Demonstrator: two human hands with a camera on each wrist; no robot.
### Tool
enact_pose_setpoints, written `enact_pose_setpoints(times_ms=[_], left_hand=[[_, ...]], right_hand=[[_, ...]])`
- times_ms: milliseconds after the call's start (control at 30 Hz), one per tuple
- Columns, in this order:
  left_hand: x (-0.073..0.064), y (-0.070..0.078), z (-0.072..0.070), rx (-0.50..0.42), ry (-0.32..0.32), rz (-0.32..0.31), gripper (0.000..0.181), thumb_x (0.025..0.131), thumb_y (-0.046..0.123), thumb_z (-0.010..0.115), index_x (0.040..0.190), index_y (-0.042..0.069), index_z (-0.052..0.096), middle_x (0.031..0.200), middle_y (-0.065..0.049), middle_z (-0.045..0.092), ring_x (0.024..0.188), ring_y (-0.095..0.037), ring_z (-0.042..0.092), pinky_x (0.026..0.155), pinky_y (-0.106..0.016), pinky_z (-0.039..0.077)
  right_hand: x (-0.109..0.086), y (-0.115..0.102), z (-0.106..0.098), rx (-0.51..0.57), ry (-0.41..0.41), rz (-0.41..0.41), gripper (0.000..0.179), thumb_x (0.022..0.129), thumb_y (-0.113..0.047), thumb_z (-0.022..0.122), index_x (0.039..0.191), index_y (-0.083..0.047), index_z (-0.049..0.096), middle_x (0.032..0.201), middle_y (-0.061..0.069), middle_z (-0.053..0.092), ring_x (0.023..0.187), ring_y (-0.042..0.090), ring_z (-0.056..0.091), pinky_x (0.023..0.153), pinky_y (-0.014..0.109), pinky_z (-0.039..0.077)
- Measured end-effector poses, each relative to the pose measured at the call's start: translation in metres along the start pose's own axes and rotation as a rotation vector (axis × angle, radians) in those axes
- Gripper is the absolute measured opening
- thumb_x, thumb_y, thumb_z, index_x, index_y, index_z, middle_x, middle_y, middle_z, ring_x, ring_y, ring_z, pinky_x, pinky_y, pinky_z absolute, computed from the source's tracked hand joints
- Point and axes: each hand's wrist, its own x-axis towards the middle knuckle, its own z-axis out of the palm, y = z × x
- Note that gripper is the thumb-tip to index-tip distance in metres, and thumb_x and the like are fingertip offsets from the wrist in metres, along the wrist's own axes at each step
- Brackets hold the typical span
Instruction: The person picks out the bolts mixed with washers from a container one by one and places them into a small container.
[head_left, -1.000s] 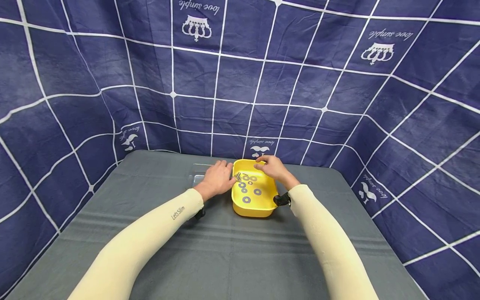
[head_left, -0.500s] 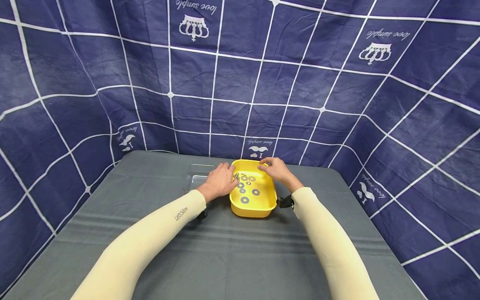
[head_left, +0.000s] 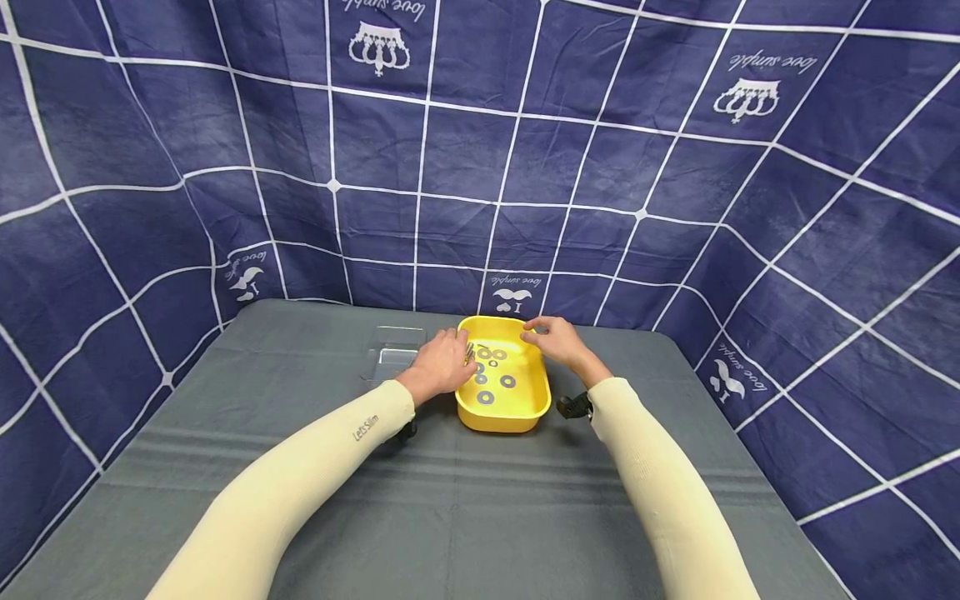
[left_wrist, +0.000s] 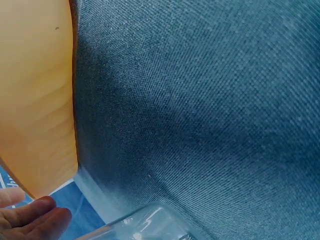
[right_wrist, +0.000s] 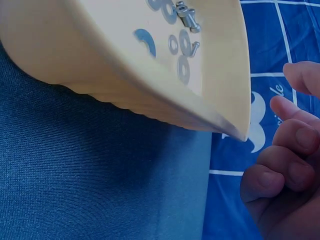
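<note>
A yellow plastic bin (head_left: 498, 422) stands on the grey cloth, with several flat washers (head_left: 513, 382) spread over its floor. In the right wrist view a small cluster of metal bolts (right_wrist: 189, 19) lies beyond the washers. My left hand (head_left: 441, 362) is at the bin's left rim, thumb reaching over the inside, where it covers part of the hardware. The left wrist view shows its fingers extended close to the bin's corner. Beside the far right rim is my right hand (head_left: 561, 343), its fingers loosely bent and nothing between them.
Left of the bin, partly behind the left hand, sits a clear plastic container (head_left: 393, 362). A blue checked curtain (head_left: 480, 167) surrounds the back and sides of the grey-covered table (head_left: 450, 517).
Relative to the bin, my left hand has shifted right onto the rim, and my right hand has drawn back rightward from above the bin. The head view has panned slightly.
</note>
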Motion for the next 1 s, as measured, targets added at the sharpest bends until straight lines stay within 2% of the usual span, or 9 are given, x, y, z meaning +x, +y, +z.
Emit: enact_pose_setpoints(times_ms=[200,400,633,833,1000], left_hand=[[-0.001,-0.001,0.003,-0.026,-0.009,-0.026,0.059,0.092,0.039,0.055,0.135,-0.002,0.046,0.12,-0.018,0.058,0.11,-0.031,0.056,0.097,-0.046,0.052],[0.0,-0.001,0.006,-0.036,-0.026,-0.039,0.06,0.094,0.039,0.056,0.137,-0.001,0.045,0.122,-0.018,0.058,0.113,-0.031,0.056,0.097,-0.047,0.052],[0.001,-0.001,0.007,-0.047,-0.042,-0.057,0.067,0.095,0.041,0.055,0.144,-0.002,0.039,0.128,-0.019,0.057,0.119,-0.032,0.055,0.101,-0.047,0.05],[-0.001,-0.001,0.01,-0.034,-0.052,-0.059,0.068,0.096,0.043,0.055,0.144,-0.002,0.038,0.127,-0.019,0.058,0.118,-0.031,0.056,0.101,-0.045,0.05],[0.0,-0.001,0.009,-0.027,-0.042,-0.053,0.07,0.096,0.043,0.056,0.146,-0.004,0.038,0.129,-0.019,0.058,0.119,-0.032,0.055,0.102,-0.046,0.049]], right_hand=[[-0.001,0.002,0.002,0.014,0.01,-0.005,0.041,0.094,-0.031,0.065,0.126,-0.005,0.068,0.118,0.017,0.068,0.088,0.024,0.063,0.075,0.031,0.05],[0.002,-0.003,0.006,0.036,0.032,-0.04,0.039,0.094,-0.03,0.067,0.124,-0.005,0.069,0.097,0.014,0.067,0.075,0.02,0.055,0.067,0.029,0.045],[0.006,-0.016,0.013,0.076,0.025,-0.038,0.039,0.094,-0.028,0.068,0.125,-0.004,0.069,0.103,0.014,0.067,0.08,0.022,0.055,0.067,0.028,0.043],[0.009,-0.023,0.021,0.065,0.007,-0.032,0.04,0.093,-0.029,0.069,0.125,-0.006,0.069,0.093,0.011,0.066,0.076,0.02,0.054,0.064,0.027,0.043],[0.012,-0.029,0.025,0.062,0.016,-0.037,0.031,0.093,-0.028,0.07,0.117,-0.009,0.074,0.103,0.01,0.068,0.083,0.021,0.055,0.069,0.027,0.044]])
